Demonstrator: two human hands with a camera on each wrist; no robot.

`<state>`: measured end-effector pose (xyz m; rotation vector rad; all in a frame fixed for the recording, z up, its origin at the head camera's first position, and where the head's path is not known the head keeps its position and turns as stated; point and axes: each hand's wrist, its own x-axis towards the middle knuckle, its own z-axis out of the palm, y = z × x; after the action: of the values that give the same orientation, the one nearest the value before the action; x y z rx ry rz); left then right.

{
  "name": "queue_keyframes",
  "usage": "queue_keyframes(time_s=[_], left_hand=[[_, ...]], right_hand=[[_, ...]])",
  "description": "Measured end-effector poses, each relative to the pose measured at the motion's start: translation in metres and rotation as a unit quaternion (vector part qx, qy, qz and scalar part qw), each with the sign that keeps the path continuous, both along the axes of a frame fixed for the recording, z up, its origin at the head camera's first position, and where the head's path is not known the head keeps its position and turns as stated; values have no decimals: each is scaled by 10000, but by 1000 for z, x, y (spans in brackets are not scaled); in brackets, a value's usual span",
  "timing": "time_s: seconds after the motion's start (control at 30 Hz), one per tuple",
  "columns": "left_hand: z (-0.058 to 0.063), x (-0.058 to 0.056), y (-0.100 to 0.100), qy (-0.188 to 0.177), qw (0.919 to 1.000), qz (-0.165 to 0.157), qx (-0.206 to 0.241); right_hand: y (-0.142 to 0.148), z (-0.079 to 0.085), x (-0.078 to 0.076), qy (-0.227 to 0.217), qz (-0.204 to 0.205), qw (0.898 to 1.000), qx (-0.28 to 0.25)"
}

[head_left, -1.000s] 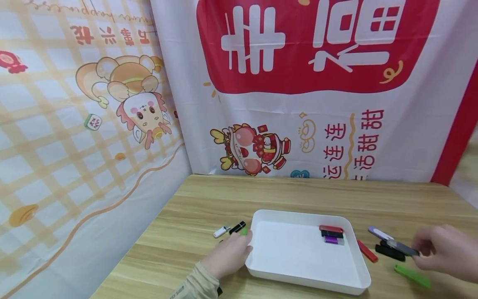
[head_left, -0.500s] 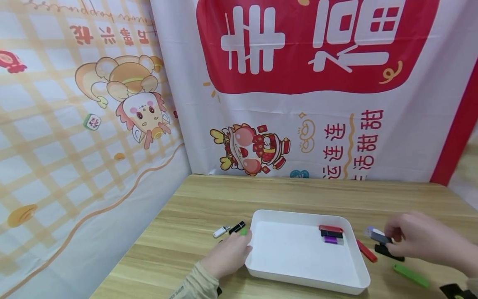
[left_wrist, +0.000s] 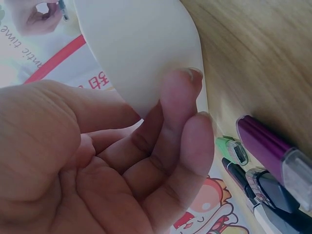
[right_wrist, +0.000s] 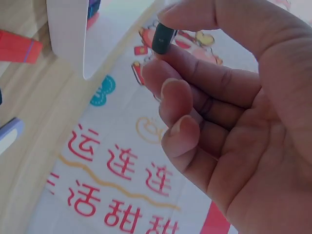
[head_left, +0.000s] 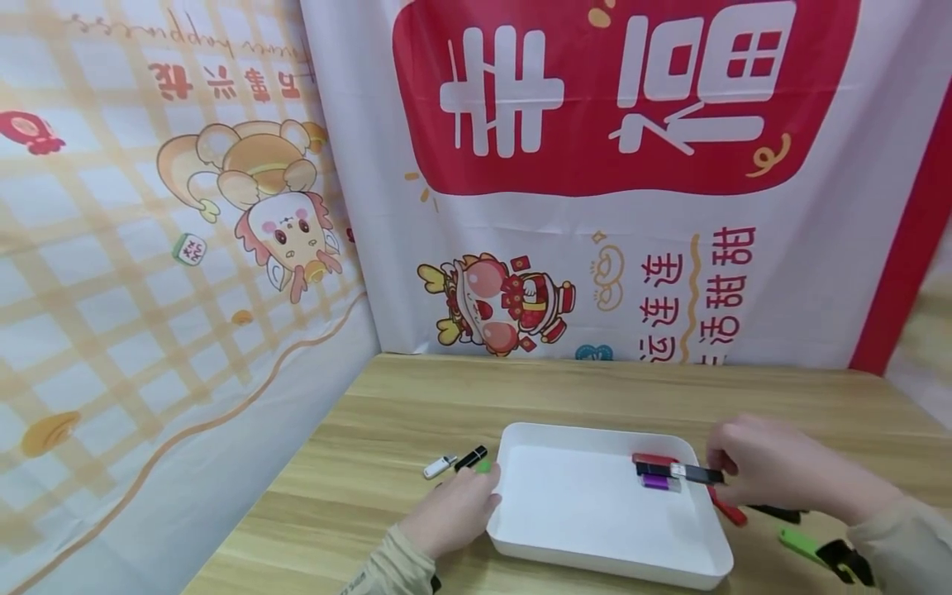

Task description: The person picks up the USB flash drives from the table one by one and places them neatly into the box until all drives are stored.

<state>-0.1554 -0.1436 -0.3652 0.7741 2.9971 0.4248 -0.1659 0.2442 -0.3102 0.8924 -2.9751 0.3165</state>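
Note:
My right hand (head_left: 766, 463) pinches a dark USB flash drive (head_left: 702, 473) between thumb and fingertips, over the right wall of the white tray (head_left: 595, 570). In the right wrist view the end of the dark flash drive (right_wrist: 164, 39) shows between thumb and forefinger. Inside the tray, near its right wall, lie a red flash drive (head_left: 653, 458), a black one (head_left: 645, 468) and a purple one (head_left: 654, 482). The held drive overlaps the black one in the head view. My left hand (head_left: 455, 508) grips the tray's left wall, fingers against its outer side.
Left of the tray lie a white flash drive (head_left: 439, 467), a black one (head_left: 471, 458), a green one (head_left: 483, 465) and a purple one (left_wrist: 265, 141). Right of it are a red one (head_left: 729, 506), a black one (head_left: 777, 513), a green one (head_left: 799, 542) and a lavender-and-white one (right_wrist: 9, 136).
My right hand has carried the dark flash drive leftward from the drives on the right to the tray's right wall. The left hand keeps its grip on the tray. The head view shifted slightly.

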Motion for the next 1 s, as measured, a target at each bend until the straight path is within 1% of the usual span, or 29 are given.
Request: queue_keyframes(time_s=[0.13,0.2,0.27,0.37,0.5,0.73,1.0], left_hand=[[-2,-2,0,-87,9999,92,13],[-3,-4,-1,-143,9998,140,27],[-2,-5,-2,-123,9998,160,3],[-2,-6,-3,-94,9999,139,0],[-2,-6,-3,-90,9999,98,36],[-3,-6,-3,-101,9999,91,8],[-3,-4,-2,-23,10000,-39,10]], right_hand=[[-13,-1,-5,-300,-88,9993,204],[-18,-2,-8,-345,-45,9988,343],[-23,-3,-11,-271,116,9984,477],[-30,-5,-16,-92,261,9963,817],[-38,-8,-22,-2,314,9924,1189],[-46,-18,-33,168,544,9898,1308],[-51,-31,-39,-101,452,9894,1378]])
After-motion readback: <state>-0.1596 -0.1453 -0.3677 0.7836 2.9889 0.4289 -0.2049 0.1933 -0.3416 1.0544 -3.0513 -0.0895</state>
